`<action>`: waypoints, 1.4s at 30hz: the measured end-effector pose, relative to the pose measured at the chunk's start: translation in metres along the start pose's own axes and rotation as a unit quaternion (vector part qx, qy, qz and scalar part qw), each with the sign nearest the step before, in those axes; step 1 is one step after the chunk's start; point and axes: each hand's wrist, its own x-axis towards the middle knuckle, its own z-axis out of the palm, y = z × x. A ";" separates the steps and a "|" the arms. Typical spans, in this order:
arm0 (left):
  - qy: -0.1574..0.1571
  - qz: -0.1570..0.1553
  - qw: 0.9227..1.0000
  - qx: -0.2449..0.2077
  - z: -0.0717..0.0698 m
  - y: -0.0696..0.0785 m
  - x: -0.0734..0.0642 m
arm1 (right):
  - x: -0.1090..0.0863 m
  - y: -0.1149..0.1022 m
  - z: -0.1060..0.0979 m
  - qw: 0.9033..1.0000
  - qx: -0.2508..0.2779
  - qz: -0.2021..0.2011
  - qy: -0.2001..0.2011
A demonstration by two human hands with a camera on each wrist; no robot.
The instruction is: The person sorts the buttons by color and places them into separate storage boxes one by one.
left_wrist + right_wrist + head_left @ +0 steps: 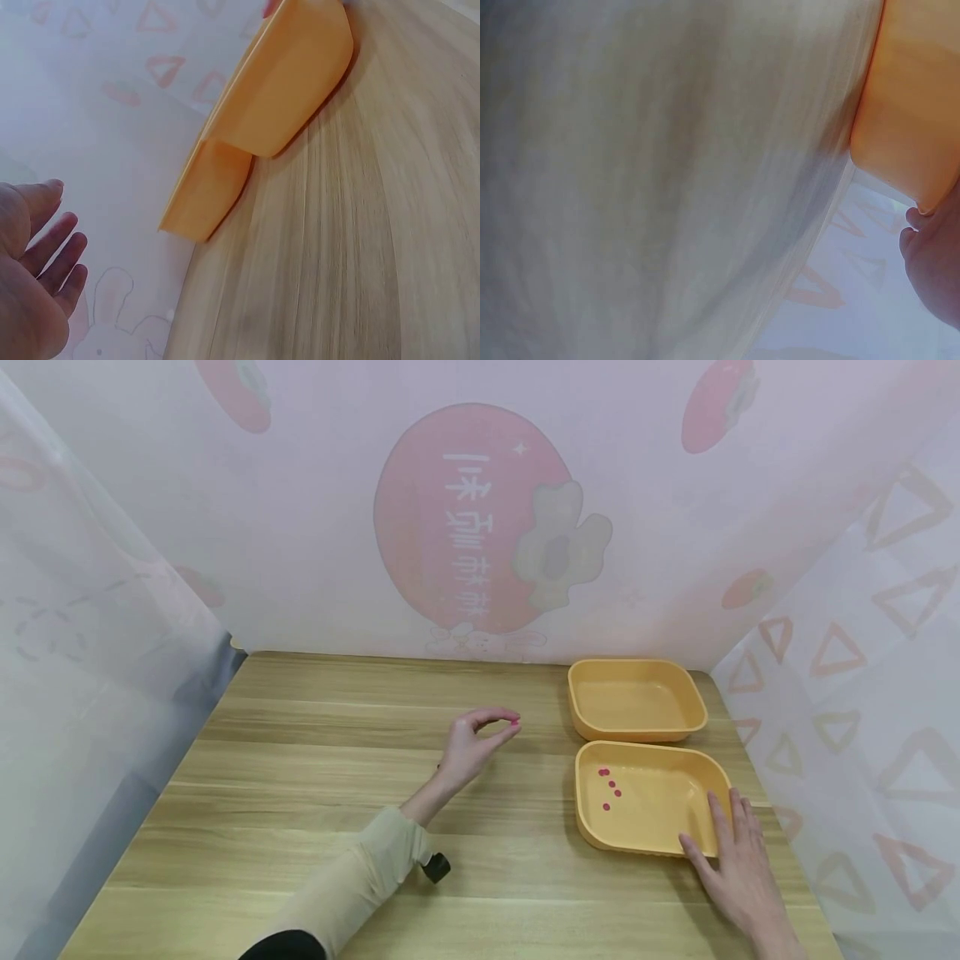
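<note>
**Light Touch on One Side, Steady Brace on the Other**

A person's left hand [468, 747] holds a tiny red piece [515, 722] above the wooden surface [337, 760], its grip narrowed to a pinch between thumb and forefinger. A gentle squeeze at the very fingertips looks best; pressing harder could shoot so small a thing away, and letting go low would limit any bounce. The right hand [742, 868], fingers spread, rests about the near right corner of the nearer tray [660, 818], a sensible guard against sliding. Five red dots [612, 784], two of them touching, lie toward that tray's left end; the farther tray [637, 693] shows only its yellow floor.
</note>
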 end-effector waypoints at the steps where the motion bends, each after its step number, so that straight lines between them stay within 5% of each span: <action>1: -0.002 0.001 1.000 -0.002 0.002 0.001 0.000 | 0.000 0.000 0.000 1.000 0.000 0.000 0.000; 24: -0.034 -0.015 0.999 -0.012 0.037 0.012 0.006 | 0.000 0.000 0.001 1.000 -0.003 -0.001 0.001; 42: -0.081 -0.023 0.996 -0.030 0.080 0.019 0.005 | -0.001 -0.001 -0.001 1.000 -0.002 -0.001 0.000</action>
